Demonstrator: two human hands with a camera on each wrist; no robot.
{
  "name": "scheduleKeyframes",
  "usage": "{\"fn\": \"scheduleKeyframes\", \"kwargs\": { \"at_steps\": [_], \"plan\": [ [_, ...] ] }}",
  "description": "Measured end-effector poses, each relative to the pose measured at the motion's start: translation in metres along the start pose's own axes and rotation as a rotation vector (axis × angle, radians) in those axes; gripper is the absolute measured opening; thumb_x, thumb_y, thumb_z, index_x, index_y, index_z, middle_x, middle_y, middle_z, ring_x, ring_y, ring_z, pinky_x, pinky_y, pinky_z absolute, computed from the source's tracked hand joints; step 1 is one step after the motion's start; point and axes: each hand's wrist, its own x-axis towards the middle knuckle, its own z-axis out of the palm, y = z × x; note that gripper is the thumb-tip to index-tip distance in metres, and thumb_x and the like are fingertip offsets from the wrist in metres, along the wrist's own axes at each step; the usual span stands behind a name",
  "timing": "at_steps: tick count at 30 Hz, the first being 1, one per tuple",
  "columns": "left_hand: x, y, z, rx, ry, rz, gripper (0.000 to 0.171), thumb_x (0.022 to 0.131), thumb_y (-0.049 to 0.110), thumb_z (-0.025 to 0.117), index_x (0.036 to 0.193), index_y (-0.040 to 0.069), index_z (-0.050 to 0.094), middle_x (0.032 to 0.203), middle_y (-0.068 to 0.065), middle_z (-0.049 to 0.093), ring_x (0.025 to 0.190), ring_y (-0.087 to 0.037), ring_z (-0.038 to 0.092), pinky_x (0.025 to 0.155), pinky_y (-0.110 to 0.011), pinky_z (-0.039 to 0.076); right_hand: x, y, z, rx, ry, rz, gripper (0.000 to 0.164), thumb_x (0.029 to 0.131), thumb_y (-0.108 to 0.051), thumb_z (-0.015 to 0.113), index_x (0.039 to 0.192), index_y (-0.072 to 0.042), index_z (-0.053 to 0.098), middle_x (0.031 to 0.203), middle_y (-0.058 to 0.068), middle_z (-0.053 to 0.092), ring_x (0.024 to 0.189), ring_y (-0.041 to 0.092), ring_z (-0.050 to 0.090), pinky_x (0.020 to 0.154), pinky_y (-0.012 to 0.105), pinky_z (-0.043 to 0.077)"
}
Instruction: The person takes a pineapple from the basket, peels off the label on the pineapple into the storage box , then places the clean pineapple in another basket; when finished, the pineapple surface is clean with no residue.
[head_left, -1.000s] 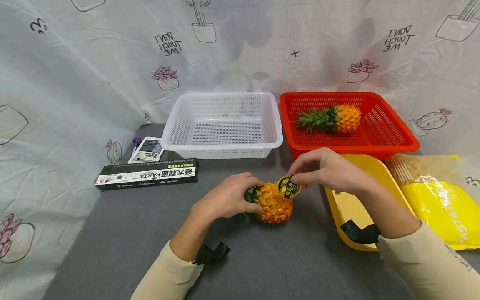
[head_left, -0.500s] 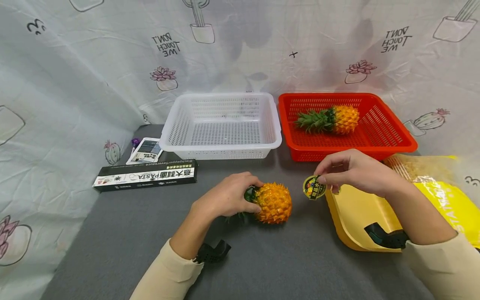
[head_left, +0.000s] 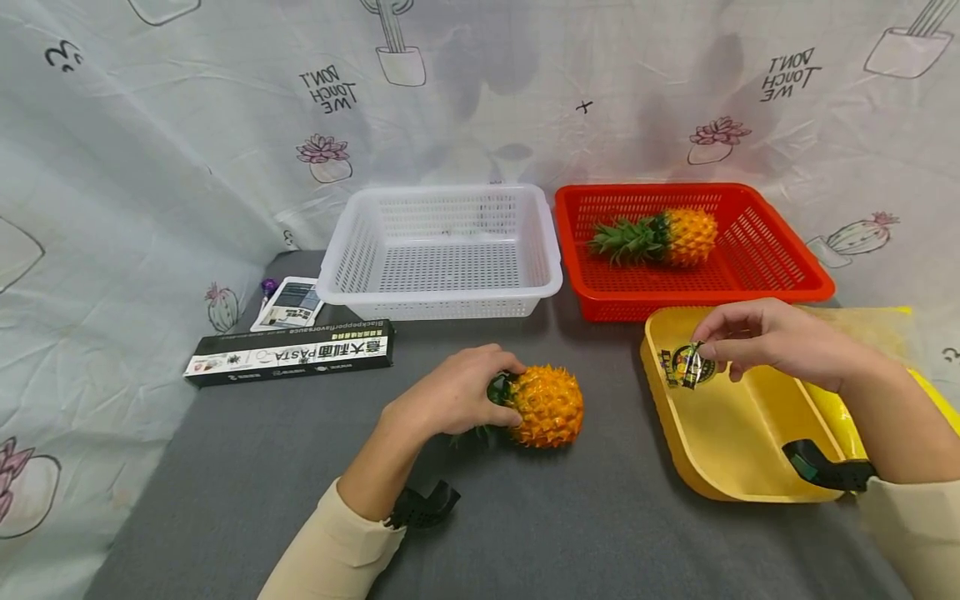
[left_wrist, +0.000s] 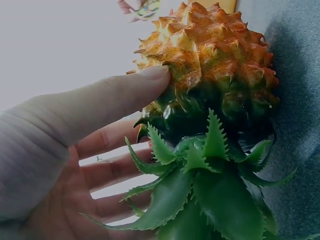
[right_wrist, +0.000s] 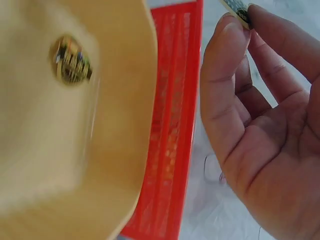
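Note:
On the dark grey tabletop, my left hand (head_left: 457,392) holds a small orange pineapple (head_left: 551,407) lying on its side. The thumb (left_wrist: 150,80) presses the fruit just above its green leaves (left_wrist: 200,195), with the fingers behind. My right hand (head_left: 787,346) is over the yellow tray (head_left: 735,458), pinching a round black-and-gold sticker (right_wrist: 239,11) between thumb and fingertips. Another such sticker (right_wrist: 72,62) lies on the tray's floor. A second pineapple (head_left: 690,237) rests on its side in the red basket (head_left: 795,283).
A white basket (head_left: 442,304) stands at the back, left of the red one. On the left are a long black-and-white pasta box (head_left: 292,352), a white printed packet (head_left: 288,302) and a purple item (head_left: 268,286). A yellow bag (head_left: 828,421) lies beyond the tray, partly hidden.
My right hand has carried the sticker away from the pineapple, rightward over the yellow tray. The left hand and its pineapple have stayed in place.

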Motion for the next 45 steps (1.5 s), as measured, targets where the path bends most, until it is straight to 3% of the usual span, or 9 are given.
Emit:
{"fn": "scheduleKeyframes", "kwargs": {
  "at_steps": [6, 13, 21, 29, 39, 45],
  "plan": [
    [0.0, 0.0, 0.001, 0.004, 0.003, 0.005, 0.055, 0.087, 0.031, 0.085, 0.136, 0.014, 0.065, 0.135, -0.003, 0.064, 0.129, -0.026, 0.058, 0.112, -0.045, 0.046, -0.003, 0.02, -0.014, -0.08, 0.003, 0.093, 0.017, 0.101, -0.018, 0.067, 0.112, -0.004, 0.069, 0.096, 0.008, 0.07, 0.086, 0.026, 0.068, 0.074, 0.033, 0.061],
    [0.001, -0.001, 0.001, 0.001, 0.012, 0.009, 0.055, 0.087, 0.03, 0.085, 0.135, 0.014, 0.065, 0.133, -0.003, 0.065, 0.128, -0.026, 0.058, 0.111, -0.045, 0.047, 0.008, 0.036, -0.024, -0.152, -0.096, 0.205, 0.02, 0.102, -0.019, 0.065, 0.115, -0.003, 0.067, 0.095, 0.006, 0.065, 0.085, 0.021, 0.064, 0.077, 0.031, 0.06],
    [0.001, -0.001, 0.001, -0.002, 0.009, 0.001, 0.055, 0.087, 0.031, 0.085, 0.136, 0.015, 0.065, 0.134, -0.002, 0.064, 0.129, -0.026, 0.058, 0.113, -0.045, 0.046, 0.028, 0.037, -0.022, -0.198, -0.183, 0.276, 0.019, 0.101, -0.017, 0.065, 0.113, -0.003, 0.066, 0.092, 0.005, 0.063, 0.082, 0.019, 0.06, 0.074, 0.033, 0.057],
    [0.001, -0.002, 0.001, -0.005, 0.013, 0.011, 0.055, 0.087, 0.03, 0.085, 0.136, 0.015, 0.066, 0.133, -0.003, 0.065, 0.127, -0.026, 0.059, 0.111, -0.045, 0.047, 0.043, 0.045, -0.018, -0.274, -0.179, 0.277, 0.017, 0.099, -0.009, 0.065, 0.11, 0.003, 0.064, 0.085, 0.003, 0.061, 0.072, 0.018, 0.055, 0.063, 0.03, 0.052],
    [0.001, -0.001, 0.001, -0.012, 0.005, 0.006, 0.056, 0.087, 0.031, 0.085, 0.137, 0.016, 0.065, 0.134, -0.002, 0.064, 0.128, -0.027, 0.058, 0.111, -0.046, 0.047, 0.051, 0.049, -0.013, -0.314, -0.191, 0.268, 0.014, 0.097, -0.005, 0.063, 0.106, 0.005, 0.061, 0.078, 0.003, 0.056, 0.066, 0.018, 0.05, 0.06, 0.032, 0.047],
    [0.001, -0.002, 0.002, -0.015, 0.005, -0.005, 0.056, 0.088, 0.031, 0.085, 0.138, 0.016, 0.065, 0.136, -0.003, 0.064, 0.131, -0.028, 0.057, 0.112, -0.047, 0.046, 0.057, 0.052, -0.011, -0.418, -0.163, 0.243, 0.018, 0.091, 0.001, 0.058, 0.108, 0.006, 0.064, 0.089, 0.009, 0.06, 0.07, 0.021, 0.053, 0.063, 0.034, 0.048]
  ]
}}
